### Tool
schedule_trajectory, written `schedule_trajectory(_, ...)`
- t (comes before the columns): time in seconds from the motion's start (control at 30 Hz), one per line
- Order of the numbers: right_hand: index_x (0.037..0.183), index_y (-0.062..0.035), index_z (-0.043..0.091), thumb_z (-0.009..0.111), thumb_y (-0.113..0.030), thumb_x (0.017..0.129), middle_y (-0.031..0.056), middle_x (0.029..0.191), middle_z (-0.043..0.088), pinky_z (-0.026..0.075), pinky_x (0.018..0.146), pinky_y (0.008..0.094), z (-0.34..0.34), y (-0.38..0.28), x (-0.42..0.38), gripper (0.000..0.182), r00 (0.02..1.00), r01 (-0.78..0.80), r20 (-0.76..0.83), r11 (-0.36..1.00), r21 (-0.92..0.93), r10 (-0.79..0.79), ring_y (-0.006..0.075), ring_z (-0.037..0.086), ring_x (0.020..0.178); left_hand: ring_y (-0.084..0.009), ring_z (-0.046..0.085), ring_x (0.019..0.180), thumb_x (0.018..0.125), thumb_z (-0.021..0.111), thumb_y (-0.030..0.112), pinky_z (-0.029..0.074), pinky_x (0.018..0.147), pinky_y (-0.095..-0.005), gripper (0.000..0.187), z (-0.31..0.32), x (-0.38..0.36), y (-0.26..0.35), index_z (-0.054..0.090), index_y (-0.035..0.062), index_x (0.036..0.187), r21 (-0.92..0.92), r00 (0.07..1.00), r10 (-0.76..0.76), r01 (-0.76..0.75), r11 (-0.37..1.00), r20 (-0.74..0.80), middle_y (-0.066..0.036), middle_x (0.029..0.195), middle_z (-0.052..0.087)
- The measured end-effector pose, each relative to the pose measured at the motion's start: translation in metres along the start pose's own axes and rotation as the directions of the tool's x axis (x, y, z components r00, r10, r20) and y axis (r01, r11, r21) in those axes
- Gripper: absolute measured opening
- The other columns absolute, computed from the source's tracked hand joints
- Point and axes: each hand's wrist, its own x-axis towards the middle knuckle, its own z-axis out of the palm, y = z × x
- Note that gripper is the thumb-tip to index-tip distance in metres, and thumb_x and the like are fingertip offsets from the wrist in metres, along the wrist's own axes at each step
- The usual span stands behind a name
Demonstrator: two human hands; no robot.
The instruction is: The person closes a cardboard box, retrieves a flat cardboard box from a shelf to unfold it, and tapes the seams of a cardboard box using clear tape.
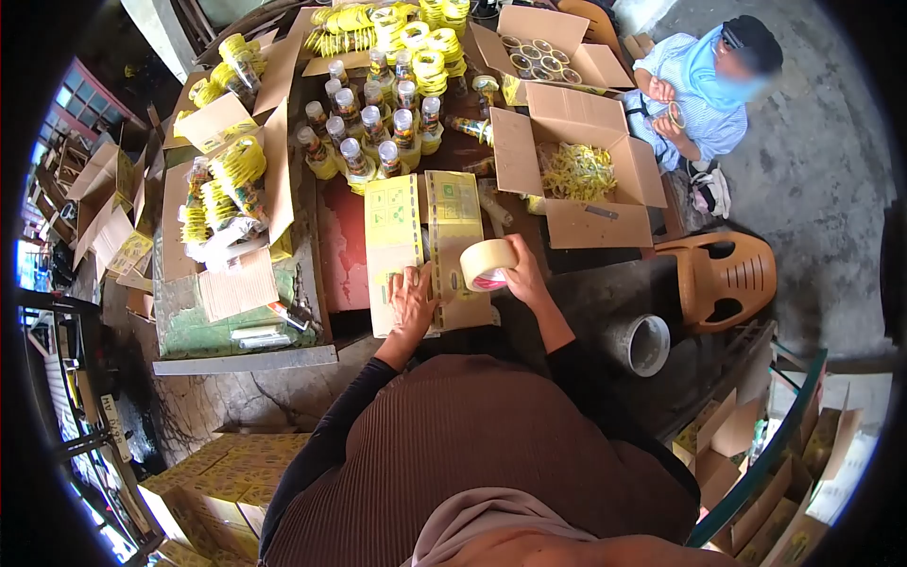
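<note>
Right in front of me lies a yellow-printed cardboard box (392, 213), its two top flaps folded in with a dark gap along the middle. My left hand (410, 300) rests on the near part of the left flap, fingers stretched out, fingertips at the gap. A wide roll of packing tape (488, 248) is gripped at its right side by my right hand (525, 277), over the right flap. Beyond the box stand several clear-capped bottles (350, 151) with yellow lower parts.
Open cartons with yellow items (238, 175) stand at left. To the right is an open carton (609, 151) of yellow strips; behind it, another carton holds round pieces (540, 61). A person (709, 90) sits there. An orange chair (727, 283) and white bucket (649, 345) stand right.
</note>
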Motion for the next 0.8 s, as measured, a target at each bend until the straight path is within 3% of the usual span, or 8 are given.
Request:
schedule_trajectory(0.07,0.114,-0.0019,0.044,0.072,-0.013,0.074,0.0174,0.098,0.057,0.045,0.082,0.0383,-0.009,-0.007,-0.002,0.050,0.989,-0.112,-0.099,0.992,-0.050,0.107,0.0316,0.058,0.092,-0.0327,0.049,0.101,0.059,0.082,0.026,0.040,0.089,-0.0450,0.075,0.002,0.001,0.001,0.051,0.0133,0.126,0.022,0.999,-0.031,0.030,0.999,0.021,-0.012,0.111,0.050)
schedule_trajectory(0.2,0.118,0.0031,0.037,0.071,-0.023,0.078,0.0220,0.110,0.050,0.043,0.088,0.0400,-0.034,-0.015,0.003,0.059,0.997,-0.053,0.061,0.997,-0.053,0.057,0.0337,0.053,0.102,-0.0320,0.050,0.097,0.055,0.084,0.024,0.041,0.086,-0.0452,0.073,0.008,0.003,0.011,0.055,0.0131,0.121,0.037,0.993,-0.113,0.114,0.993,-0.016,-0.011,0.109,0.050)
schedule_trajectory(0.3,0.117,-0.0017,0.038,0.068,-0.016,0.080,0.0119,0.102,0.052,0.043,0.086,0.0342,-0.046,0.005,0.010,0.049,0.993,0.039,0.103,0.984,0.173,-0.057,0.0221,0.053,0.098,-0.0305,0.050,0.093,0.051,0.086,0.022,0.044,0.078,-0.0426,0.075,0.013,0.004,0.019,0.057,0.0121,0.119,0.118,0.989,-0.129,0.136,0.984,-0.067,-0.010,0.105,0.049)
schedule_trajectory(0.33,0.116,-0.0015,0.040,0.066,-0.016,0.083,0.0102,0.104,0.051,0.042,0.086,0.0329,-0.055,0.003,0.011,0.044,0.987,-0.039,0.158,0.966,0.254,-0.002,0.0189,0.050,0.100,-0.0303,0.050,0.092,0.050,0.086,0.023,0.044,0.078,-0.0426,0.076,0.013,0.007,0.022,0.056,0.0118,0.119,0.129,0.984,-0.165,0.172,0.977,-0.064,-0.010,0.105,0.050)
schedule_trajectory(0.43,0.114,-0.0014,0.042,0.068,-0.020,0.084,0.0105,0.102,0.051,0.042,0.084,0.0323,-0.085,-0.020,0.019,0.044,0.940,-0.032,0.339,0.982,0.187,-0.033,0.0184,0.051,0.097,-0.0300,0.051,0.090,0.045,0.087,0.021,0.044,0.078,-0.0426,0.084,0.015,0.010,0.025,0.054,0.0114,0.122,0.137,0.973,-0.215,0.225,0.965,-0.080,-0.009,0.105,0.050)
schedule_trajectory(0.6,0.108,-0.0009,0.044,0.072,-0.025,0.080,0.0139,0.095,0.058,0.045,0.078,0.0342,-0.094,0.009,0.028,0.047,0.923,-0.042,0.381,0.974,0.223,-0.047,0.0224,0.057,0.088,-0.0308,0.054,0.093,0.045,0.086,0.015,0.044,0.080,-0.0425,0.085,0.016,0.012,0.034,0.054,0.0108,0.123,0.155,0.948,-0.312,0.319,0.935,-0.066,-0.009,0.107,0.051)
schedule_trajectory(0.7,0.101,-0.0032,0.044,0.068,-0.015,0.083,0.0071,0.091,0.056,0.044,0.077,0.0285,-0.092,0.026,0.035,0.032,0.921,-0.239,0.389,0.790,0.565,0.000,0.0139,0.055,0.087,-0.0292,0.054,0.096,0.042,0.087,0.015,0.041,0.084,-0.0428,0.085,0.021,0.009,0.034,0.056,0.0139,0.121,0.121,0.937,-0.338,0.347,0.930,-0.091,-0.007,0.111,0.051)
schedule_trajectory(0.8,0.099,-0.0055,0.044,0.066,-0.009,0.083,0.0037,0.089,0.056,0.043,0.076,0.0256,-0.105,0.024,0.041,0.028,0.888,-0.365,0.447,0.750,0.551,0.104,0.0098,0.052,0.085,-0.0288,0.055,0.097,0.042,0.087,0.014,0.041,0.085,-0.0459,0.086,0.024,0.008,0.032,0.056,0.0142,0.122,0.124,0.928,-0.359,0.369,0.921,-0.095,-0.007,0.111,0.051)
